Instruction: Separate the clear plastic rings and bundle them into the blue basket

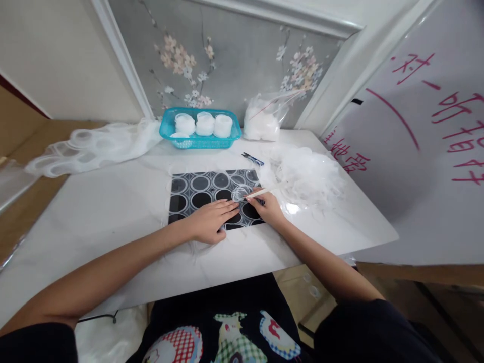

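A white tabletop (pixel 128 201) carries everything; clock positions run from the middle of the mat. White net (pixel 102 148) with round holes lies at 10 o'clock, the dark circle-patterned mat (pixel 201 199) at the centre, and a loose white pile (pixel 313 176) at 3. The blue basket (pixel 212 142) at 12 holds stacks (pixel 204 124) of white rounds; a clear bag (pixel 262 121) of white stuff stands at 1. The left hand (pixel 212 221) rests flat on the mat, its grip released; the right hand (pixel 267 205) pinches a pale strip (pixel 270 189). Scissors (pixel 252 159) lie unheld at 1. Between the fingertips, toward 3 on the mat, sits a sheer round (pixel 239 192). Work looks partway: stacks are gathered, the pile seems unsorted, and the amount left cannot be told.
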A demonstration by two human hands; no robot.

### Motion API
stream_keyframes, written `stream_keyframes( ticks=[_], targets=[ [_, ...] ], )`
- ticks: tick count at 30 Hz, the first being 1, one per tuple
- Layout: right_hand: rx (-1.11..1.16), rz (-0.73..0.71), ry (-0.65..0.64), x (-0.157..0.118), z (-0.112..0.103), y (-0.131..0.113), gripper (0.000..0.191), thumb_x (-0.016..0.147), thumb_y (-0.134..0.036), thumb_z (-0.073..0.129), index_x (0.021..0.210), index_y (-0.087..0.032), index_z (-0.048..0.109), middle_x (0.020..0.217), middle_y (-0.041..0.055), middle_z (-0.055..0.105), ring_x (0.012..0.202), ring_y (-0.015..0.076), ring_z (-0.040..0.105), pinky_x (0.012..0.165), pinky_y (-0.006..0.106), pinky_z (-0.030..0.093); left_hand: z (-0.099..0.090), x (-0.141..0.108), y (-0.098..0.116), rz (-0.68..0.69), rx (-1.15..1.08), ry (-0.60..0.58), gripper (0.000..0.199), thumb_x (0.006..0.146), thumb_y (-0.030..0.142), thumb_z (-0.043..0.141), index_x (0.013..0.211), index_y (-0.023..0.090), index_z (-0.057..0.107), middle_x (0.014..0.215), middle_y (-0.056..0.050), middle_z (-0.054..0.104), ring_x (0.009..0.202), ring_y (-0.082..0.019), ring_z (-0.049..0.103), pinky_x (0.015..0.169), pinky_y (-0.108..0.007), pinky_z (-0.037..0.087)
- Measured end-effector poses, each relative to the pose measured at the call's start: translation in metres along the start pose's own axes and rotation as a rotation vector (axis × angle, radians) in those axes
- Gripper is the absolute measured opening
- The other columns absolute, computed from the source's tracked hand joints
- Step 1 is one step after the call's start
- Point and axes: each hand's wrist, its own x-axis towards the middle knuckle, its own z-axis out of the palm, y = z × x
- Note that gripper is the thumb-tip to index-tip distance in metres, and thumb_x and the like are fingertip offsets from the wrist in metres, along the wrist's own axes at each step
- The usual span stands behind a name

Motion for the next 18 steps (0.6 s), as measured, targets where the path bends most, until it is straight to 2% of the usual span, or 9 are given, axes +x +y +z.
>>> stream_keyframes(
  ticks=[7, 9, 12, 13, 14, 18],
  targets=[
    [-0.086, -0.01, -0.033, -0.005, 0.0, -0.002, 0.02, 0.091, -0.032, 0.059, 0.092, -0.025, 0.078, 0.097, 0.0055, 0.079, 0.116, 0.0292, 0.065, 0.104, 0.047, 0.048, 0.003, -0.001, -0.002, 0.009, -0.022, -0.018, 0.071, 0.079, 0.025, 0.051, 0.148, 0.006, 0.042, 0.159, -0.016, 0.032, 0.149, -0.028, 0.031, 0.124, -0.044, 0.022],
    [-0.192, -0.061, -0.032, -0.007, 0.002, -0.009, 0.021, 0.093, -0.028, 0.056, 0.093, -0.025, 0.076, 0.097, 0.0054, 0.079, 0.119, 0.0293, 0.063, 0.11, 0.051, 0.041, 0.004, 0.0, -0.002, 0.011, -0.026, -0.013, 0.072, 0.078, 0.023, 0.052, 0.147, 0.006, 0.042, 0.159, -0.017, 0.033, 0.149, -0.028, 0.031, 0.124, -0.044, 0.022],
    [-0.366, -0.173, -0.065, -0.003, 0.002, -0.019, 0.02, 0.093, -0.02, 0.054, 0.092, -0.025, 0.074, 0.09, 0.005, 0.079, 0.126, 0.0297, 0.057, 0.12, 0.06, 0.02, 0.006, -0.001, -0.002, 0.007, -0.026, -0.002, 0.073, 0.077, 0.022, 0.053, 0.147, 0.003, 0.042, 0.159, -0.019, 0.032, 0.149, -0.029, 0.03, 0.124, -0.044, 0.022],
    [-0.384, -0.184, -0.077, 0.001, 0.001, -0.022, 0.019, 0.092, -0.019, 0.055, 0.09, -0.024, 0.073, 0.089, 0.005, 0.079, 0.127, 0.0301, 0.057, 0.12, 0.061, 0.017, 0.006, -0.001, -0.002, 0.008, -0.029, 0.006, 0.074, 0.076, 0.021, 0.054, 0.147, 0.003, 0.041, 0.159, -0.019, 0.032, 0.149, -0.029, 0.03, 0.124, -0.044, 0.022],
    [-0.37, -0.169, -0.08, 0.006, 0.0, -0.023, 0.017, 0.091, -0.019, 0.056, 0.087, -0.024, 0.072, 0.089, 0.0052, 0.079, 0.125, 0.0303, 0.059, 0.12, 0.061, 0.019, 0.006, -0.001, -0.002, 0.01, -0.035, 0.015, 0.074, 0.076, 0.02, 0.053, 0.147, 0.004, 0.041, 0.159, -0.018, 0.032, 0.149, -0.028, 0.03, 0.124, -0.044, 0.022],
    [-0.152, 0.056, -0.047, 0.018, -0.008, -0.018, 0.013, 0.088, -0.027, 0.061, 0.08, -0.023, 0.072, 0.087, 0.0041, 0.079, 0.1, 0.029, 0.071, 0.106, 0.055, 0.043, 0.002, -0.003, -0.006, 0.017, -0.1, 0.03, 0.069, 0.079, 0.015, 0.048, 0.148, 0.01, 0.042, 0.158, -0.014, 0.036, 0.148, -0.025, 0.034, 0.125, -0.044, 0.021]
  ],
)
